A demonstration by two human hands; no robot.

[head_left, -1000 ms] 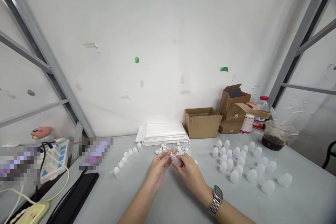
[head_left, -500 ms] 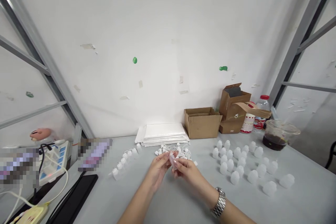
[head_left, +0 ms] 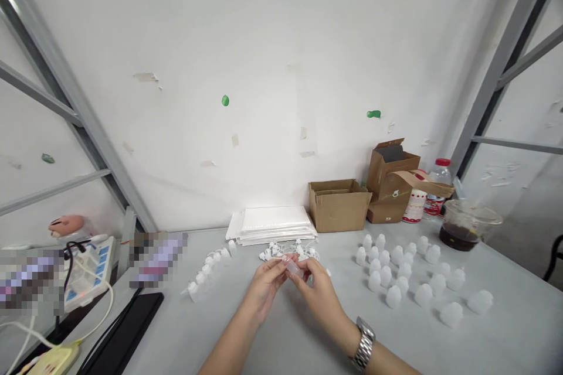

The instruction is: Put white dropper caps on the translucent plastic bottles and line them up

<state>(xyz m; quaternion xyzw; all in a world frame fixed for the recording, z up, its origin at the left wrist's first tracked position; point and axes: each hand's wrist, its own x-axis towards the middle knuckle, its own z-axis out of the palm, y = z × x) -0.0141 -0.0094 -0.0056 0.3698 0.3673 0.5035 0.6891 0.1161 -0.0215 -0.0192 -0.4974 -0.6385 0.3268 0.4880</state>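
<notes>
Head view, one only. Both hands met just above the pale grey surface [head_left: 272, 340], near its mid-front. Left hand [head_left: 264, 284] & right hand [head_left: 320, 293] each pinched the small clear plastic bottle [head_left: 293, 268]. The bottle lay tilted between them, off the surface, just in front of the loose heap of small white plastic caps [head_left: 288, 251]. Left fingers [head_left: 278, 266] were closed on the bottle's upper-left end. Right fingers [head_left: 308, 274] were clamped round its lower-right part; can't tell if a cap was on it. Silver metal wristwatch [head_left: 363, 344] sat on the right wrist.

Left of the hands: a slanting row of small capped white dropper bottles [head_left: 206, 272], apart from the hands. Right of the hands: a spread group of translucent white plastic bottles [head_left: 407, 275], standing, well clear of the right hand.

Behind the cap heap, against the wall: a flat stack of white padded envelopes [head_left: 272, 224]. Next to it on the right, an open brown cardboard box [head_left: 338, 205], then a smaller brown cardboard box w/ flaps up [head_left: 391, 181], a clear drink bottle w/ red cap [head_left: 438, 183] & a clear plastic tub of dark liquid [head_left: 466, 227].

Far left edge: a white power strip w/ blue switches [head_left: 90, 269] & a flat black slab [head_left: 127, 328].
</notes>
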